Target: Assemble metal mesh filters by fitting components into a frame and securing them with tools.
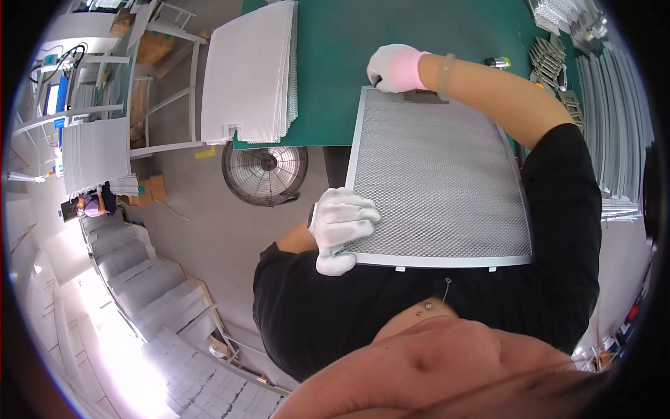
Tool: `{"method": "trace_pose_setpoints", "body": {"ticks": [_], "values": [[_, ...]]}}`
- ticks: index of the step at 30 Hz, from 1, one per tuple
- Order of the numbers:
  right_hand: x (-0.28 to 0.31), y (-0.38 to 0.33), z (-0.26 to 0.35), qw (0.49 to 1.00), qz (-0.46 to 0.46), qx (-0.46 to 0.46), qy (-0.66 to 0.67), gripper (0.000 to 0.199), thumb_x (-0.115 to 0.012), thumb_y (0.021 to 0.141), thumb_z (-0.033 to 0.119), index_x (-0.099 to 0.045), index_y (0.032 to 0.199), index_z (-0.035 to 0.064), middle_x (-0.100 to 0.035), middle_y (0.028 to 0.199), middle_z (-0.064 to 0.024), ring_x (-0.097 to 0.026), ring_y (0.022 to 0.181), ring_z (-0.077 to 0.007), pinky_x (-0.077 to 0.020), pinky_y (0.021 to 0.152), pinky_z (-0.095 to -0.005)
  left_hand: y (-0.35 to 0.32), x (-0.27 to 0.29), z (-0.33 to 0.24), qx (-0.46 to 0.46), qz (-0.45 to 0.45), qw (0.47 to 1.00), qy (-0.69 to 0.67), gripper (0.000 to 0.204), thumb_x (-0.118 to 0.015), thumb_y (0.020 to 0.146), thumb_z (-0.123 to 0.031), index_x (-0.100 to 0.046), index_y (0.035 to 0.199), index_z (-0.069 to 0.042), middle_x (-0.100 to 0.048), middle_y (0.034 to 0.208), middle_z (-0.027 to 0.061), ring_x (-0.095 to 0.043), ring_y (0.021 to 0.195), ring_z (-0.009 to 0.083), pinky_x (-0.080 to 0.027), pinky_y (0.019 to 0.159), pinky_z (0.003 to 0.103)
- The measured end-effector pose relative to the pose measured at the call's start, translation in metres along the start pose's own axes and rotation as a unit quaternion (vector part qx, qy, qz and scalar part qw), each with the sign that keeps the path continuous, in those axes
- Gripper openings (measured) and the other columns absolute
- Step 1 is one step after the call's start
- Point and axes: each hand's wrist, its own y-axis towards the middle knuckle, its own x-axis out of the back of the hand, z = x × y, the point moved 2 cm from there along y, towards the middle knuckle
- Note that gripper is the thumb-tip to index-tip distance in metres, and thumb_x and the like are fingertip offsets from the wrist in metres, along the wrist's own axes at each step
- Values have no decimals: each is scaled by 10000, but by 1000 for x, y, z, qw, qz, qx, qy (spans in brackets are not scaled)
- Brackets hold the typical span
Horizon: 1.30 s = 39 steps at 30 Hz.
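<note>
A silver metal-mesh filter panel (440, 174) with a pale frame lies in front of me, its near end against my body and its far end over the green table. My left hand (345, 227), in a white glove, grips the panel's near left corner, fingers over the mesh and thumb at the frame. At the far left corner is my right hand (396, 68), in a white glove with a pink cuff. Its fingers are curled closed at the frame's far edge, and what they hold is hidden. Two small tabs stick out from the near frame edge.
On the green table (328, 42) a stack of white mesh sheets (248, 70) lies to the left. Metal parts (548, 63) and upright frame strips (614, 126) are at the right. A floor fan (266, 167) stands below the table edge. Another person (92, 202) is far left.
</note>
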Motion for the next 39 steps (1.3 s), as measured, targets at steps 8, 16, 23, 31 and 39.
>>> {"method": "trace_pose_setpoints", "body": {"ticks": [8,16,23,31,39], "values": [[8,33,20,985,96,19,-142,279,-714,644,115,-759,906,34,-721,819,-130,-694,792,-316,-553,693,-428,-3,3,3,-7,-12,1000,-19,432,-458,644,-358,-545,636,65,-573,584,191,-549,433,282,-404,355,318],[15,-15,-37,989,81,63,108,379,-612,872,265,-715,1147,25,-707,1120,-153,-664,1056,-289,-517,931,-403,9,2,19,-112,-38,993,21,347,-454,765,-313,-469,955,-23,-549,632,195,-530,413,265,-429,333,316],[87,-190,-64,868,-74,311,380,594,-519,984,472,-651,1236,-49,-687,1112,-246,-694,977,-334,-538,889,-422,30,50,41,111,21,993,19,401,-578,703,-336,-692,865,13,-709,895,210,-669,696,302,-501,673,378],[104,-277,18,845,-415,306,139,429,-695,900,457,-630,1026,53,-601,890,-152,-568,727,-291,-419,600,-436,85,36,92,-105,-102,979,139,504,-733,864,-25,-483,1299,-59,-683,838,255,-679,746,309,-571,635,410],[107,-285,-21,843,-480,208,125,338,-687,878,19,-658,1215,7,-655,1090,-252,-639,973,-318,-516,836,-405,129,58,102,-1,-210,975,77,898,-733,786,53,-213,1518,81,-708,818,116,-674,672,159,-541,624,266]]}}
